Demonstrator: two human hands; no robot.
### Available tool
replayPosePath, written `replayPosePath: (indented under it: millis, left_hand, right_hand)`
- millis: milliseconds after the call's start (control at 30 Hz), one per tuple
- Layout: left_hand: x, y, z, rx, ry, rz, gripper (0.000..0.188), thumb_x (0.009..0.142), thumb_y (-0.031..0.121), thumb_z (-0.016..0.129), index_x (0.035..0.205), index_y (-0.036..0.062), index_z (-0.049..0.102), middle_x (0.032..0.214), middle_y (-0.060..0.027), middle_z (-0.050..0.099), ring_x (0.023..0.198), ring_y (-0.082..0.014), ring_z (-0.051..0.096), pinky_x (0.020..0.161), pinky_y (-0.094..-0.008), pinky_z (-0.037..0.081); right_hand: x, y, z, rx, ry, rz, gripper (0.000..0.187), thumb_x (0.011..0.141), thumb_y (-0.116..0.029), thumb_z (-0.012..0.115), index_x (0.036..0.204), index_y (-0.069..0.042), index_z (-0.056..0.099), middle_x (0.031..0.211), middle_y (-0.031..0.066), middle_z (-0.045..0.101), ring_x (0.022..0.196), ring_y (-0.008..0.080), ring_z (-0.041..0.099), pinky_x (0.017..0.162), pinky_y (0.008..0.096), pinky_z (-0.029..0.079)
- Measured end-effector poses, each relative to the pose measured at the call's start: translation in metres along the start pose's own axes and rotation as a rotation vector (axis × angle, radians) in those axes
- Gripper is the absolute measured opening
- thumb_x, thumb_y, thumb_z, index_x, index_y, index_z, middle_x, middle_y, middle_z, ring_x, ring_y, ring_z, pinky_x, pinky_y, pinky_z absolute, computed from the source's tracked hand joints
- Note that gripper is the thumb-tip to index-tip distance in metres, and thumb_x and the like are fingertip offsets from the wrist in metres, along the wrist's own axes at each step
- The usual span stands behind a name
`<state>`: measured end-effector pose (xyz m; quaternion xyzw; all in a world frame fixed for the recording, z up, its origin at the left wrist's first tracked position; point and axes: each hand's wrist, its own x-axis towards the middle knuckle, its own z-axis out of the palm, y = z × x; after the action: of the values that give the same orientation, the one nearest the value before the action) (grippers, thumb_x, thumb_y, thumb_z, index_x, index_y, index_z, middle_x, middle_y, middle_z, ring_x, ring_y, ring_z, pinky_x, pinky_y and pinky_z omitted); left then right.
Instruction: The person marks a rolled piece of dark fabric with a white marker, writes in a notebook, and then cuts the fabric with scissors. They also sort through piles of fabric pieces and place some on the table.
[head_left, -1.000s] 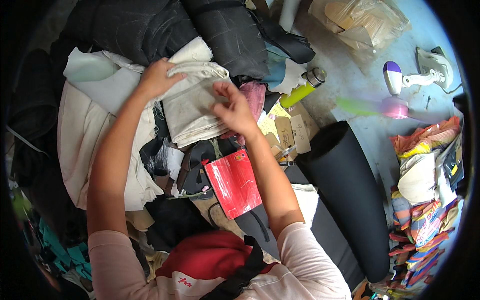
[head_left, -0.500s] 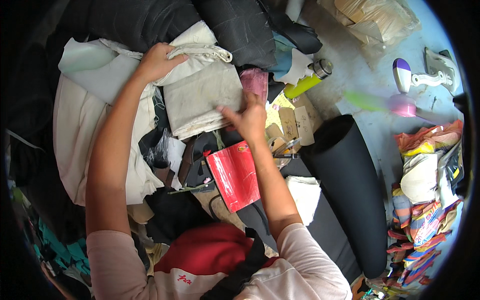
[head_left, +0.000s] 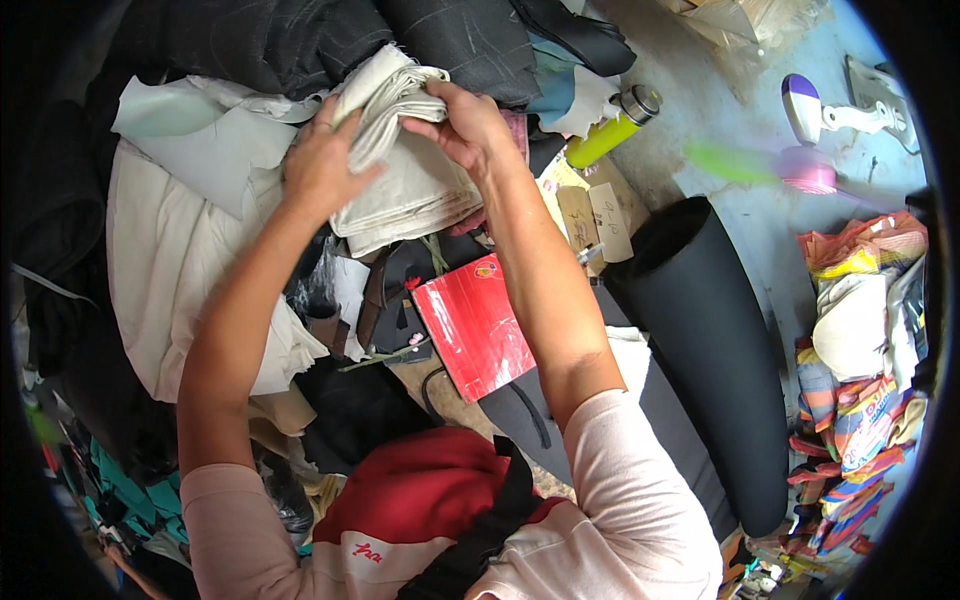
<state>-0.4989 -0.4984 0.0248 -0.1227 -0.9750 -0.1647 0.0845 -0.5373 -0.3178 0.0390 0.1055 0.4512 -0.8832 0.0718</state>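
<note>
A cream cloth, folded in thick layers, lies on the far end of a flat folded stack of the same cream fabric. My left hand rests along the cloth's left side, its fingers and thumb apart. From the right, my right hand grips the end of the folded cloth between thumb and fingers. Part of a pink cloth shows behind my right wrist. Nearer to me, below the stack, lies a shiny red booklet.
Dark fabric rolls lie beyond the stack. A large cream cloth spreads at left. At right are a lime-green bottle, a black roll, a small fan with blurred blades and a colourful heap of bags and cloth.
My right hand has moved up from the stack's right side to the folded cloth. My left hand has shifted nearer me along its left side, its fingers spreading.
</note>
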Motion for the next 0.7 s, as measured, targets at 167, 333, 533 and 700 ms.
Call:
replayPosePath:
  millis: [167, 333, 533, 700]
  left_hand:
    - [0.05, -0.047, -0.007, -0.332, -0.004, -0.045, 0.057, 0.071, 0.026, 0.074, 0.119, -0.0001, 0.059, 0.118, -0.0197, 0.058, 0.107, -0.0295, 0.058, 0.093, -0.0341, 0.044]
    - [0.072, -0.055, -0.022, -0.662, -0.227, -0.175, 0.049, 0.072, 0.011, 0.072, 0.118, -0.0011, 0.06, 0.1, -0.0136, 0.067, 0.089, -0.0204, 0.064, 0.081, -0.0303, 0.05]
    - [0.073, -0.053, -0.026, -0.743, -0.258, -0.218, 0.047, 0.072, 0.008, 0.072, 0.117, -0.0006, 0.06, 0.102, -0.0126, 0.066, 0.085, -0.0177, 0.064, 0.078, -0.0305, 0.051]
    - [0.074, -0.056, -0.025, -0.829, -0.323, -0.287, 0.047, 0.074, 0.01, 0.072, 0.117, -0.0037, 0.058, 0.104, -0.0145, 0.066, 0.088, -0.0194, 0.065, 0.077, -0.0304, 0.053]
  right_hand:
    - [-0.05, 0.011, -0.058, -0.894, -0.155, -0.072, 0.066, 0.069, -0.03, 0.081, 0.116, 0.006, 0.052, 0.1, 0.0147, 0.062, 0.087, 0.0225, 0.062, 0.069, 0.0364, 0.053]
    - [-0.076, 0.048, -0.079, -1.482, 0.018, -0.696, 0.079, 0.054, -0.022, 0.086, 0.117, 0.007, 0.049, 0.103, 0.0232, 0.058, 0.097, 0.0348, 0.058, 0.084, 0.0398, 0.047]
    - [-0.057, 0.055, -0.071, -1.672, 0.263, -0.278, 0.06, 0.063, -0.022, 0.08, 0.109, 0.008, 0.055, 0.075, 0.0187, 0.064, 0.062, 0.0331, 0.063, 0.063, 0.0381, 0.052]
    - [-0.069, 0.047, -0.069, -0.813, 0.199, 0.005, 0.042, 0.07, -0.014, 0.073, 0.102, 0.008, 0.057, 0.067, 0.0117, 0.062, 0.056, 0.0209, 0.062, 0.049, 0.0324, 0.051]
